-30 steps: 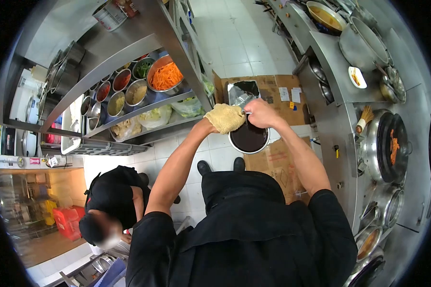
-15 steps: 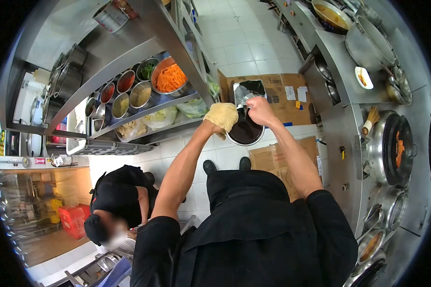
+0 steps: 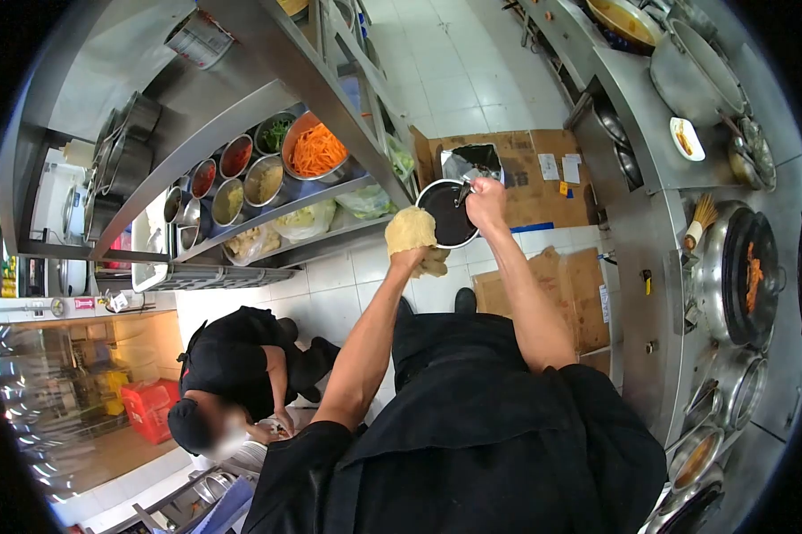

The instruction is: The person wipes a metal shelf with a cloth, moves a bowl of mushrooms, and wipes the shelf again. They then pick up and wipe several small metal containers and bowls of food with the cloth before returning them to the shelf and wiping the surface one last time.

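Observation:
A round metal pot [image 3: 469, 238] of dark liquid [image 3: 443, 216] is in front of me, above the floor. A tan cloth [image 3: 410, 229] covers most of my left hand [image 3: 409, 257], which is closed with the cloth at the pot's left side. The cloth hides the fingers and their exact hold. My right hand [image 3: 486, 206] is in a fist at the pot's upper right rim, around a metal handle [image 3: 461, 192] that reaches over the liquid. What that handle belongs to is hard to make out.
Beyond the pot, a foil-lined container [image 3: 472, 160] stands on flattened cardboard [image 3: 526, 191]. Shelves on the left hold shredded carrots [image 3: 318, 149] and several metal tubs. A stove counter [image 3: 646, 116] with pans runs along the right. A co-worker [image 3: 232, 356] bends at lower left.
The pot has moved forward, nearer the foil-lined container. My left hand with the cloth has gone from the pot's upper left to its lower left side. My right hand stays closed at the rim.

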Demonstrator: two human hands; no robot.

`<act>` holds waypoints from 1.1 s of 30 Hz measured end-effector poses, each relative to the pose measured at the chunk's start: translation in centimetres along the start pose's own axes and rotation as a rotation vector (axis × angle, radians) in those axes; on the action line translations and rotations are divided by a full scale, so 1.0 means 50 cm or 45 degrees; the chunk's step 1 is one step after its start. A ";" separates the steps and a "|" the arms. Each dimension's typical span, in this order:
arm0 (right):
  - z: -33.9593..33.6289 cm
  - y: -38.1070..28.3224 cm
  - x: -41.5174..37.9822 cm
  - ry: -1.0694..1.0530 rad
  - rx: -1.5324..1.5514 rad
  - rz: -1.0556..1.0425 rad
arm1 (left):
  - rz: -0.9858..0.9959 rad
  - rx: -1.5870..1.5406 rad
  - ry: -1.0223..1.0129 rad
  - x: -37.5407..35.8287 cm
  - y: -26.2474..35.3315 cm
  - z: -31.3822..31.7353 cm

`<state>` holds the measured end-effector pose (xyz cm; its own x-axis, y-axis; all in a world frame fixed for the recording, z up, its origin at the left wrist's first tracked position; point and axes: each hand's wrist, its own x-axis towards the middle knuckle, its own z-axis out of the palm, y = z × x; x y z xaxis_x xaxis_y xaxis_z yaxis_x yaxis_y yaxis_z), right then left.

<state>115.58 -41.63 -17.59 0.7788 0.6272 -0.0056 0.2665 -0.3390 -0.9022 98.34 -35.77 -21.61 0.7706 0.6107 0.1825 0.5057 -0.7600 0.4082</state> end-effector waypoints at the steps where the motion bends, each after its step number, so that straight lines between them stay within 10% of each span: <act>1: 0.009 0.013 0.003 0.000 0.003 0.000 | -0.019 -0.098 0.208 -0.012 -0.008 0.030; 8: 0.024 0.044 -0.007 0.296 0.400 0.264 | -0.210 0.052 0.020 0.037 0.074 -0.015; 14: -0.098 0.013 0.037 -0.690 0.496 0.446 | 0.108 0.128 -0.015 0.046 0.021 -0.030; 25: -0.050 -0.084 0.133 -1.279 -0.474 -0.705 | 0.486 0.192 -0.423 0.070 0.024 -0.107; 33: -0.034 -0.069 0.107 -1.316 -0.424 -0.755 | 0.517 -0.244 -0.361 0.074 -0.010 -0.127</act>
<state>119.79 -38.30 -13.78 -0.2848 0.9525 -0.1079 0.6741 0.1190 -0.7290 98.49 -31.74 -15.46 0.9776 0.1717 0.1217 0.0855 -0.8525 0.5157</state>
